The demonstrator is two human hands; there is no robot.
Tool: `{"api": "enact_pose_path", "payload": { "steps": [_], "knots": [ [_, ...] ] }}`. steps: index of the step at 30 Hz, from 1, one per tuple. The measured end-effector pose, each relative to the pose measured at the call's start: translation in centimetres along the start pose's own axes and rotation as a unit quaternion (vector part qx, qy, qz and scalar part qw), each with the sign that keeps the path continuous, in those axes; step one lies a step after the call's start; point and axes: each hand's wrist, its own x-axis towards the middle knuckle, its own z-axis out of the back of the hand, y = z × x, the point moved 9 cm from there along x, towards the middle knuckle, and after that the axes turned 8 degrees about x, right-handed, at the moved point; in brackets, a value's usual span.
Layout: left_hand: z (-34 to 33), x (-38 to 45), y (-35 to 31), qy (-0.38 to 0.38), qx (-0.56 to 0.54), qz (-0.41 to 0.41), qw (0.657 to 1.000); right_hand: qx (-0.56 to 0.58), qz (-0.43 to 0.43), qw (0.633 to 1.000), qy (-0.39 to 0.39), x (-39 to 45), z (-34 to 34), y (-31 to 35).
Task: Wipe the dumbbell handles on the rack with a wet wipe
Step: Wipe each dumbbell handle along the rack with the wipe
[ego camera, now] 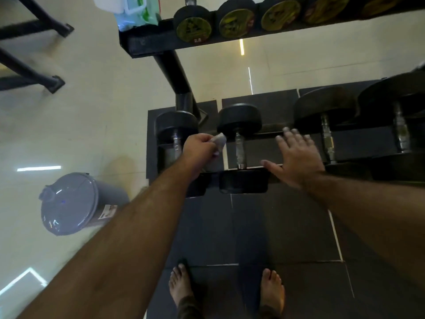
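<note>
My left hand (198, 150) is shut on a crumpled white wet wipe (219, 141), held between two black dumbbells on the lower rack tier. The leftmost dumbbell's chrome handle (176, 143) lies just left of the hand. The second dumbbell's handle (240, 151) lies just right of the wipe, not touched by it. My right hand (296, 155) hovers open with fingers spread, right of that second handle and above the rack rail. Larger dumbbells (327, 139) follow to the right.
The upper shelf (147, 46) holds several small dumbbells (193, 27) and a wet wipe pack (135, 12) at its left end. A grey lidded bin (71, 203) stands on the floor at the left. My bare feet (271, 293) stand on black mats.
</note>
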Motion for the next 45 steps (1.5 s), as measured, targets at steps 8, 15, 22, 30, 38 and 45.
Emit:
{"api": "enact_pose_path", "payload": {
  "steps": [8,15,22,30,38,45],
  "knots": [
    [-6.7,0.2,0.8,-0.079,-0.079,0.059,0.992,-0.017,-0.069,0.989,0.131,-1.9,0.0,-8.0],
    [-8.7,-0.7,0.0,-0.101,-0.068,0.038,0.992,-0.016,-0.105,0.991,0.081,-1.4,0.4,-10.7],
    [-7.7,0.0,-6.6,-0.183,0.364,-0.201,0.891,-0.008,-0.09,0.994,0.068,-1.1,0.2,-10.1],
    [-12.2,1.7,-4.4,0.092,0.522,-0.383,0.756,-0.002,-0.069,0.996,0.048,-0.9,0.5,-9.6],
    [-11.2,2.1,-8.1,-0.015,0.607,-0.423,0.672,-0.014,-0.074,0.996,0.051,-0.7,0.4,-9.2],
    [-13.4,-0.2,-4.5,0.284,0.629,-0.404,0.6,-0.023,-0.078,0.995,0.052,-0.6,0.1,-9.2]
  ]
}}
